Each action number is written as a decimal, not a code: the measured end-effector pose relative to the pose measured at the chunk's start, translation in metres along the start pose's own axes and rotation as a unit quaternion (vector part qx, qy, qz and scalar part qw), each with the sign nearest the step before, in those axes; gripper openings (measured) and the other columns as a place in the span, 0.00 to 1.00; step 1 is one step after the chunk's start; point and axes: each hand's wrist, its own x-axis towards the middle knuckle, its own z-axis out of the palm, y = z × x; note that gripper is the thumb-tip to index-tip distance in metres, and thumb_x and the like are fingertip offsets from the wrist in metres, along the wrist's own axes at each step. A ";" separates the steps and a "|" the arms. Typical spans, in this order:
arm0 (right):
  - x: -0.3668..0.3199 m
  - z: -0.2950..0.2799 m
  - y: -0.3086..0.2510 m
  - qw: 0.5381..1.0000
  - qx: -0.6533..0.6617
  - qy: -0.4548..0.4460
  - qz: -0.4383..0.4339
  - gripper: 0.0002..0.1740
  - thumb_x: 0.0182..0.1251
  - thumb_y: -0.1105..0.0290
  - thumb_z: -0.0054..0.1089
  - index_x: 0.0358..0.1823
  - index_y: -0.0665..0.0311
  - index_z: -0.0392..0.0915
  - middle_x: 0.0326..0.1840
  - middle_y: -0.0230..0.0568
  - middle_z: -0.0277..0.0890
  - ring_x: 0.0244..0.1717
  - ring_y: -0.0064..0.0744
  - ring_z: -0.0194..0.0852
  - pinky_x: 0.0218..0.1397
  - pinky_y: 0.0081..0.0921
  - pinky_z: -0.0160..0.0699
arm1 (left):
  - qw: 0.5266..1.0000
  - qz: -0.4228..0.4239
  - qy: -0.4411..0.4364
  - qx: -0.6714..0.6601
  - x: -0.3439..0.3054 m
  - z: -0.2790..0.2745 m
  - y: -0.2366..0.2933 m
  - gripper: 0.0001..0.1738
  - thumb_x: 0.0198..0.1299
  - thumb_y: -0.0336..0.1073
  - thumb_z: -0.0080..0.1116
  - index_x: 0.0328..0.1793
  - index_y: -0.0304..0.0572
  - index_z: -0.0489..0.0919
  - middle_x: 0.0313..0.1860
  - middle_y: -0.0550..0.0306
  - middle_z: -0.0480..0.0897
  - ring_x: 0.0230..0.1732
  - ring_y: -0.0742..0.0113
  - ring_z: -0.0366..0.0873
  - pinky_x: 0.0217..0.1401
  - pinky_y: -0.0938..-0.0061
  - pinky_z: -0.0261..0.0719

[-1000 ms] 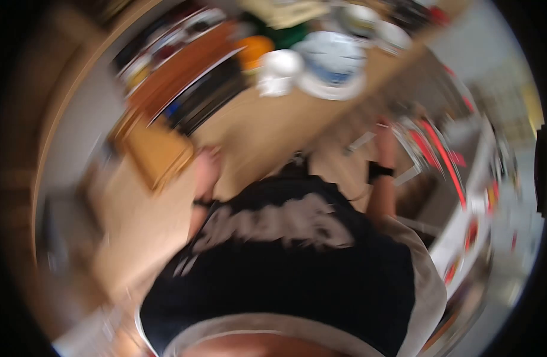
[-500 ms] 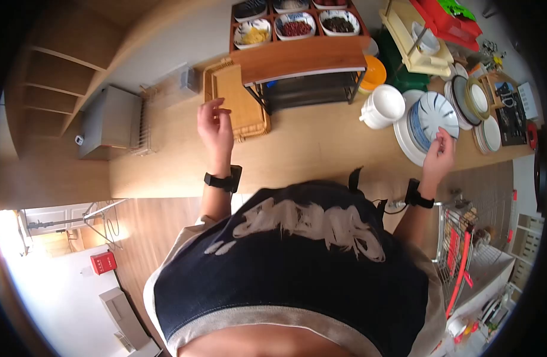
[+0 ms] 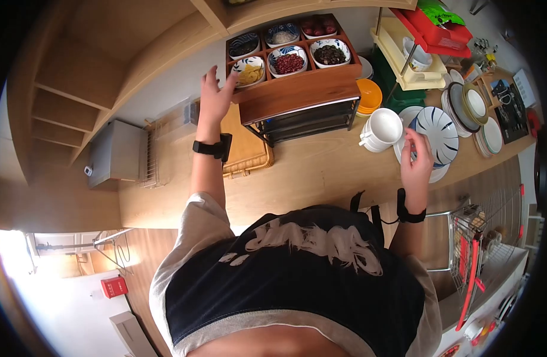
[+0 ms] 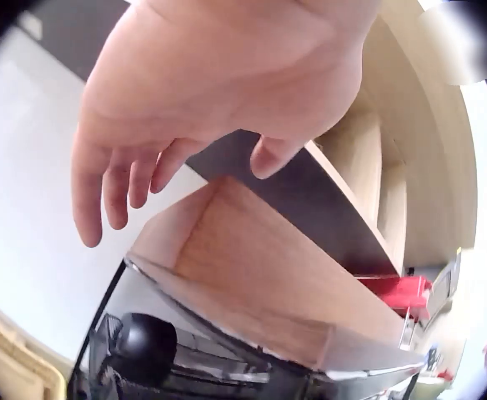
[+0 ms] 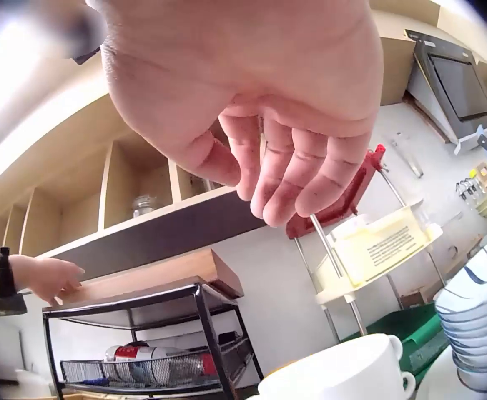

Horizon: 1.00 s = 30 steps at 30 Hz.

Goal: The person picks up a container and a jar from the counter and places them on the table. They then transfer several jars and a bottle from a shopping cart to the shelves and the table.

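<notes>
Hands first: my left hand point(image 3: 214, 98) is up at the left corner of the tray point(image 3: 297, 90). Its fingers are spread wide and it holds nothing. It is just beside the bowl point(image 3: 250, 72) of yellow bits in the tray. My right hand point(image 3: 417, 160) is well off to the right of the tray, over the rim of the plate point(image 3: 440, 125). Its fingers are loose and grip nothing. A cup point(image 3: 385, 126) sits between tray and plate. I think the work is only starting: bowl and plate both sit in place, and nothing is lifted yet.
</notes>
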 end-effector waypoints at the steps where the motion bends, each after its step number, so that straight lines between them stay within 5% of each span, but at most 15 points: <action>1: -0.006 0.001 0.003 1.000 0.002 0.000 0.024 0.15 0.71 0.81 0.54 0.56 0.67 0.80 0.42 0.42 0.80 0.43 0.33 0.80 0.43 0.25 0.79 | 0.987 -0.071 -0.026 -0.141 0.003 0.006 -0.015 0.37 0.66 0.48 0.64 0.73 0.27 0.70 0.63 0.38 0.77 0.63 0.49 0.77 0.66 0.63 0.75; 3: -0.014 0.004 0.011 0.999 0.000 -0.011 0.054 0.15 0.71 0.81 0.54 0.56 0.67 0.80 0.42 0.42 0.80 0.43 0.32 0.80 0.44 0.24 0.79 | 0.927 -0.185 -0.060 -0.321 0.001 0.014 -0.029 0.29 0.73 0.47 0.55 0.70 0.30 0.75 0.57 0.53 0.83 0.56 0.66 0.78 0.57 0.71 0.77; 6: -0.022 0.006 0.022 0.997 0.020 -0.018 0.075 0.15 0.70 0.81 0.55 0.55 0.65 0.81 0.41 0.42 0.80 0.40 0.33 0.80 0.41 0.27 0.80 | 0.885 -0.278 -0.075 -0.366 -0.008 0.024 -0.040 0.27 0.74 0.46 0.54 0.71 0.36 0.76 0.57 0.58 0.83 0.55 0.71 0.77 0.52 0.72 0.79; 8: -0.014 0.016 0.027 0.995 0.050 -0.023 0.084 0.14 0.71 0.79 0.55 0.55 0.65 0.81 0.42 0.40 0.81 0.39 0.30 0.80 0.40 0.25 0.80 | 0.889 -0.262 -0.066 -0.369 -0.011 0.024 -0.037 0.27 0.75 0.49 0.53 0.74 0.42 0.75 0.58 0.60 0.83 0.54 0.73 0.78 0.49 0.71 0.80; 15: 0.002 0.031 0.005 0.996 0.022 -0.086 0.026 0.13 0.73 0.78 0.57 0.56 0.64 0.82 0.42 0.39 0.81 0.39 0.29 0.80 0.43 0.24 0.78 | 0.894 -0.226 -0.065 -0.381 -0.037 -0.010 -0.064 0.31 0.76 0.55 0.51 0.74 0.41 0.74 0.62 0.56 0.82 0.59 0.65 0.81 0.52 0.69 0.83; 18: -0.009 0.029 0.019 0.995 0.027 -0.097 0.026 0.14 0.73 0.78 0.56 0.57 0.64 0.82 0.43 0.40 0.82 0.41 0.30 0.81 0.45 0.25 0.79 | 0.886 -0.310 0.057 -0.339 -0.074 -0.024 -0.126 0.25 0.74 0.47 0.55 0.69 0.40 0.78 0.59 0.50 0.85 0.58 0.59 0.84 0.52 0.66 0.82; 20: -0.017 0.023 0.033 0.994 0.026 -0.093 0.056 0.15 0.72 0.79 0.55 0.58 0.66 0.81 0.44 0.40 0.82 0.42 0.29 0.81 0.45 0.25 0.79 | 0.960 -0.265 0.061 -0.064 -0.117 -0.015 -0.232 0.25 0.67 0.44 0.62 0.65 0.36 0.80 0.47 0.45 0.88 0.50 0.54 0.86 0.49 0.62 0.82; 24: -0.027 0.018 0.048 0.992 0.017 -0.101 0.076 0.16 0.72 0.80 0.53 0.58 0.67 0.81 0.44 0.40 0.81 0.41 0.28 0.80 0.45 0.26 0.80 | 0.940 -0.325 -0.063 0.081 -0.178 -0.015 -0.253 0.24 0.61 0.45 0.63 0.56 0.34 0.84 0.42 0.35 0.88 0.47 0.42 0.87 0.51 0.57 0.83; 28: -0.025 0.020 0.052 0.989 -0.013 -0.129 0.071 0.18 0.70 0.81 0.52 0.59 0.67 0.81 0.42 0.40 0.80 0.39 0.29 0.79 0.43 0.25 0.79 | 0.904 -0.393 -0.149 0.075 -0.188 0.004 -0.241 0.28 0.63 0.49 0.62 0.57 0.30 0.84 0.44 0.30 0.87 0.51 0.45 0.87 0.52 0.57 0.83; 29: -0.022 0.021 0.050 0.987 -0.024 -0.139 0.074 0.18 0.70 0.81 0.52 0.58 0.67 0.81 0.42 0.40 0.80 0.39 0.29 0.79 0.43 0.25 0.79 | 0.913 -0.360 -0.175 0.084 -0.191 0.009 -0.245 0.29 0.62 0.51 0.58 0.49 0.25 0.84 0.46 0.27 0.85 0.51 0.33 0.84 0.56 0.50 0.81; 30: -0.021 0.021 0.048 0.985 -0.036 -0.149 0.079 0.17 0.70 0.81 0.52 0.58 0.67 0.81 0.42 0.40 0.81 0.39 0.29 0.79 0.43 0.25 0.79 | 0.913 -0.360 -0.173 0.083 -0.189 0.011 -0.254 0.29 0.62 0.51 0.58 0.49 0.25 0.84 0.46 0.27 0.85 0.51 0.33 0.84 0.56 0.50 0.81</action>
